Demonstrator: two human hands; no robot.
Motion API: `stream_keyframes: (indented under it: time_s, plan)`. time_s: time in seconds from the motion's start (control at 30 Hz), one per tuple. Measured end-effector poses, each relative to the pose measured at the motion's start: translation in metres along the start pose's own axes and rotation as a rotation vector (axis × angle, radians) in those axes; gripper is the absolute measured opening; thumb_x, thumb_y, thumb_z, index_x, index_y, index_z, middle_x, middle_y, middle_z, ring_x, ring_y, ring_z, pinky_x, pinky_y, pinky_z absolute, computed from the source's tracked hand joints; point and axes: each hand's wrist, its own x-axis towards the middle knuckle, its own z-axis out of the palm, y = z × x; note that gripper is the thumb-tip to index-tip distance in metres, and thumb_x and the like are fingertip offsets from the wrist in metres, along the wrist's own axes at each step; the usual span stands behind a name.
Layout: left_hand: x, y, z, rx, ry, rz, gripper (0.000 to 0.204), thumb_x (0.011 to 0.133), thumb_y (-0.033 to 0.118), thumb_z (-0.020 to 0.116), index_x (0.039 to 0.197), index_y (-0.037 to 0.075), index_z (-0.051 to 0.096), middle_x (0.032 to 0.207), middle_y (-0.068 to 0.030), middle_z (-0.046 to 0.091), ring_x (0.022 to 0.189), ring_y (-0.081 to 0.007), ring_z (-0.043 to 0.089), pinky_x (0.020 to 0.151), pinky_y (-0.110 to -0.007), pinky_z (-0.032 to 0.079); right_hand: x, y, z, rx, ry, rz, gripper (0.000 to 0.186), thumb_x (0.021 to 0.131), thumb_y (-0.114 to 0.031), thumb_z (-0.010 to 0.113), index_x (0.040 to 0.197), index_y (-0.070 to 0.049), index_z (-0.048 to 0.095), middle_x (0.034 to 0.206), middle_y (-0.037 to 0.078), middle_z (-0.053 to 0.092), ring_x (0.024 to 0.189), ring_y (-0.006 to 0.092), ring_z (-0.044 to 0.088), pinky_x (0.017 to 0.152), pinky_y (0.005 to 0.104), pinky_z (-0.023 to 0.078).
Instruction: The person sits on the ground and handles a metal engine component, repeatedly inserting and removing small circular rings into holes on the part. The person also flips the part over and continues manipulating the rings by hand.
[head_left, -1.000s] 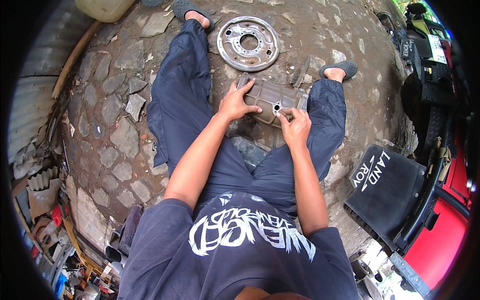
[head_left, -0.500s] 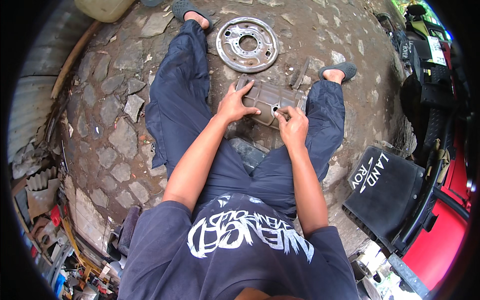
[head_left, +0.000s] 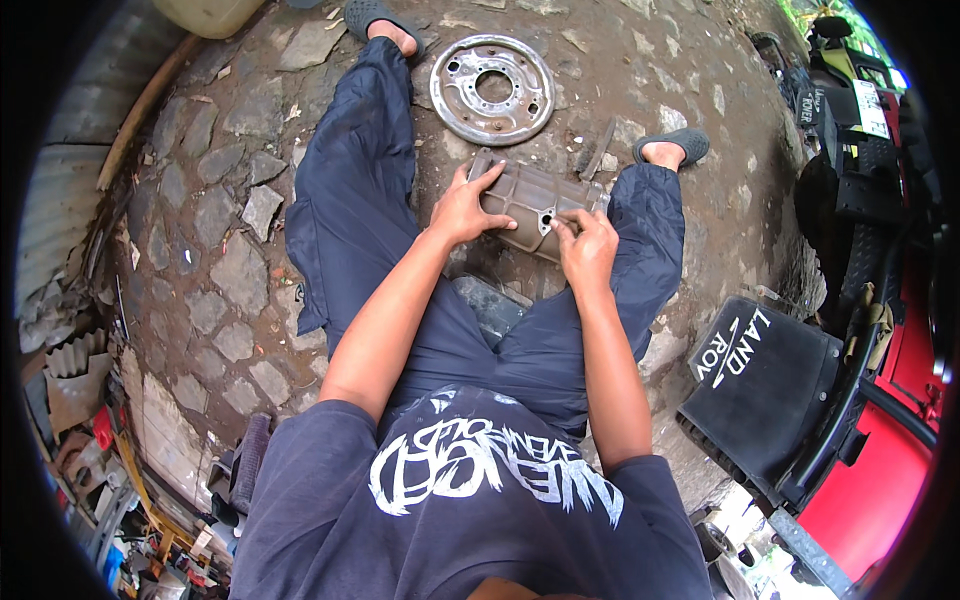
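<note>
A brownish-grey ribbed cast-metal housing (head_left: 530,187) lies between my legs, slightly tilted in the view. My left hand (head_left: 463,208) grips its left end, fingers over the top and thumb along the near side. On the near face is a small pale flange (head_left: 546,221) with a dark round hole. My right hand (head_left: 588,248) is closed in a pinch just right of that flange, fingertips against the housing. Whatever sits between those fingertips, if anything, is too small to make out.
A round metal backing plate (head_left: 492,90) lies on the stony ground beyond the housing. Beside the housing's far right is a narrow brush-like tool (head_left: 596,150). A red vehicle (head_left: 870,480) with a black mud flap (head_left: 765,385) stands at right; scrap parts (head_left: 85,460) pile up at left.
The whole view has shifted very slightly. Both hands keep their places on the housing, with no clear movement of the fingers.
</note>
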Motion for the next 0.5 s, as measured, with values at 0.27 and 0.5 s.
stream_keyframes:
  time_s: [0.27, 0.5]
  plan:
    - [-0.002, 0.001, -0.003, -0.022, 0.009, 0.005, 0.114, 0.060, 0.047, 0.100, 0.160, 0.038, 0.047, 0.165, -0.0283, 0.034, 0.143, -0.0444, 0.051, 0.117, -0.049, 0.046, 0.015, 0.000, -0.003, -0.113, 0.011, -0.093, 0.021, 0.081, -0.013, 0.086, 0.099, -0.004, 0.081, 0.086, 0.020, 0.068, 0.081, 0.0385, 0.069, 0.075, 0.0464, 0.054]
    - [-0.001, 0.000, -0.002, -0.048, 0.015, 0.034, 0.110, 0.060, 0.047, 0.100, 0.158, 0.034, 0.052, 0.162, -0.0290, 0.037, 0.143, -0.0455, 0.051, 0.117, -0.049, 0.047, -0.003, -0.002, -0.011, 0.029, -0.065, 0.056, 0.026, 0.082, -0.015, 0.086, 0.106, -0.006, 0.083, 0.089, 0.017, 0.073, 0.085, 0.0309, 0.073, 0.078, 0.0404, 0.056]
